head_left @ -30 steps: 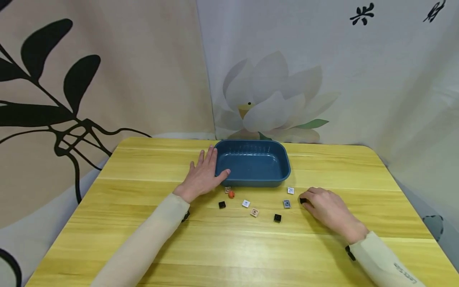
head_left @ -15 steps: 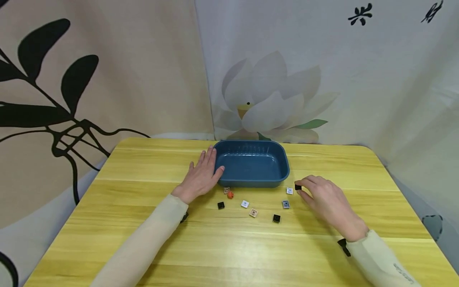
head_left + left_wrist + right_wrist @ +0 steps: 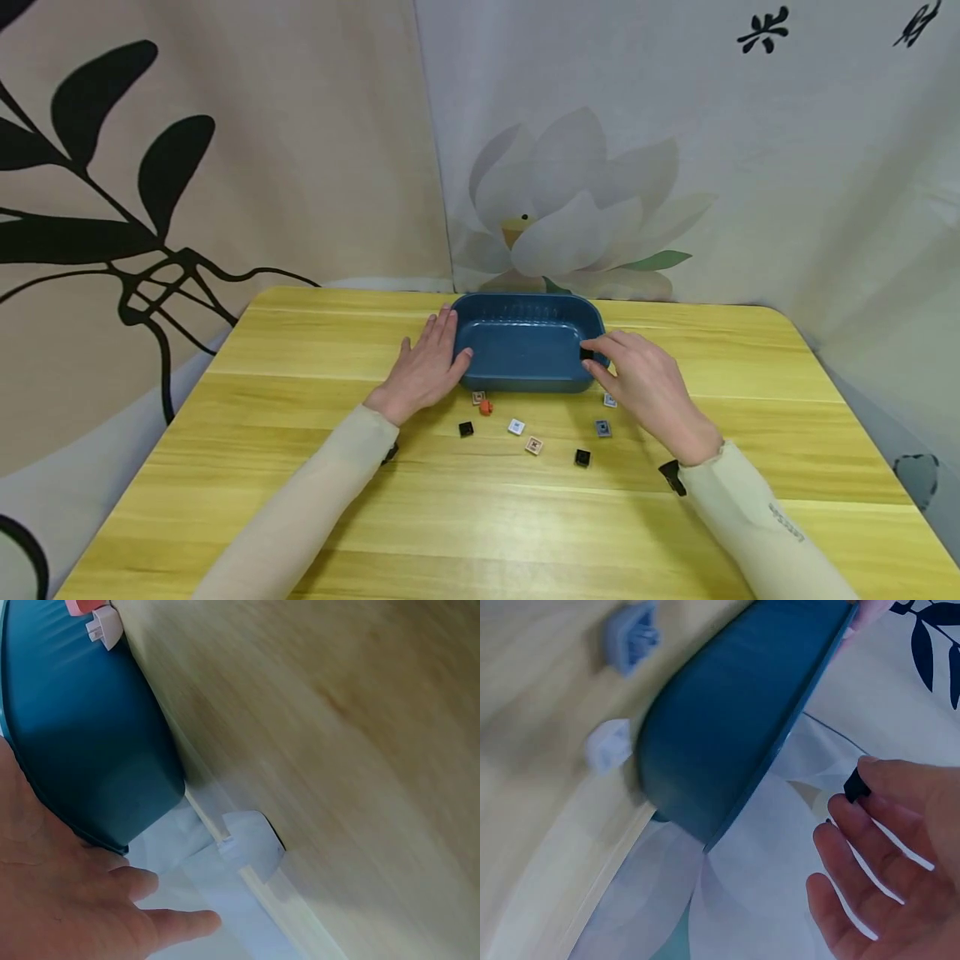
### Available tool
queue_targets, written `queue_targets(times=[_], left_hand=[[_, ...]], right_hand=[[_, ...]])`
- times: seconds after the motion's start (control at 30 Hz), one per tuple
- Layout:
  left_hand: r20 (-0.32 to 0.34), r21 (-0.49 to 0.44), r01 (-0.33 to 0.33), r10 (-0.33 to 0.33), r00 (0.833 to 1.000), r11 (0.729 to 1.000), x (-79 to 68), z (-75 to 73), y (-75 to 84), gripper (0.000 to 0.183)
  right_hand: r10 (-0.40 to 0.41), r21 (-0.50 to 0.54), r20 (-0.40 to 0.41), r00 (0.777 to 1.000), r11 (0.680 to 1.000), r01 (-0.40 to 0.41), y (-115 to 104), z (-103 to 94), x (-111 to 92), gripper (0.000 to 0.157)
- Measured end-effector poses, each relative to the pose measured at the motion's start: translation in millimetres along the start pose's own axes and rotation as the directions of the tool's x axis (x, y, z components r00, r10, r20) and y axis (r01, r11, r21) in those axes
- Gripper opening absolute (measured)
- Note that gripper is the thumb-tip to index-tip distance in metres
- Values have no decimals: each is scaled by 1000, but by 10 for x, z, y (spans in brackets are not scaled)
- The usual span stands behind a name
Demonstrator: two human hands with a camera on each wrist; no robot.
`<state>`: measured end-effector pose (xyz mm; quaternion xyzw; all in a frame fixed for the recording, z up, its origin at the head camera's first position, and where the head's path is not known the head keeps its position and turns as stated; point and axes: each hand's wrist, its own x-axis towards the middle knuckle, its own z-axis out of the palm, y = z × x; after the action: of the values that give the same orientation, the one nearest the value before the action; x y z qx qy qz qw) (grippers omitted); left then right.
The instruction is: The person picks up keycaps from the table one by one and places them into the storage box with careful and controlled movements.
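A blue plastic basin (image 3: 525, 384) sits at the back of the table. My left hand (image 3: 420, 367) rests against its left rim, fingers extended and thumb spread along the near side. Between thumb and index finger, my right hand (image 3: 647, 385) pinches a black keycap (image 3: 855, 786), held over the basin's right end. In the right wrist view the other fingers are loosely bent and the keycap is above the rim. Below that hand lie a white keycap (image 3: 610, 401) and a grey-blue keycap (image 3: 603, 428).
More keycaps lie in front of the basin: a white one (image 3: 516, 427), a beige one (image 3: 533, 446), black ones (image 3: 582, 458) and another beige one (image 3: 478, 398) beside an orange piece (image 3: 486, 407). A printed curtain (image 3: 337, 167) hangs behind the wooden table (image 3: 450, 517).
My right hand has lifted the black keycap off the table and carried it left and away from me, over the basin's right rim. My left hand stays at the left rim.
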<state>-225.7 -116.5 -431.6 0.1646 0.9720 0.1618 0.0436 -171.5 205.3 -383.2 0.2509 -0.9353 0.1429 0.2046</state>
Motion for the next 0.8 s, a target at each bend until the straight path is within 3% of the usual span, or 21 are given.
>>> queue_targets(times=[0.17, 0.37, 0.8], left_hand=[[-10, -3, -3, 3, 1000, 1000, 0, -1, -2, 76], [-6, -24, -8, 8, 1000, 1000, 5, 14, -7, 76], [-29, -21, -37, 36, 999, 999, 12, 16, -9, 76]], right_hand=[[-4, 12, 33, 999, 1000, 4, -65, 73, 197, 27], [27, 65, 137, 990, 997, -36, -71, 232, 391, 26], [81, 79, 399, 913, 989, -122, -21, 515, 689, 25]])
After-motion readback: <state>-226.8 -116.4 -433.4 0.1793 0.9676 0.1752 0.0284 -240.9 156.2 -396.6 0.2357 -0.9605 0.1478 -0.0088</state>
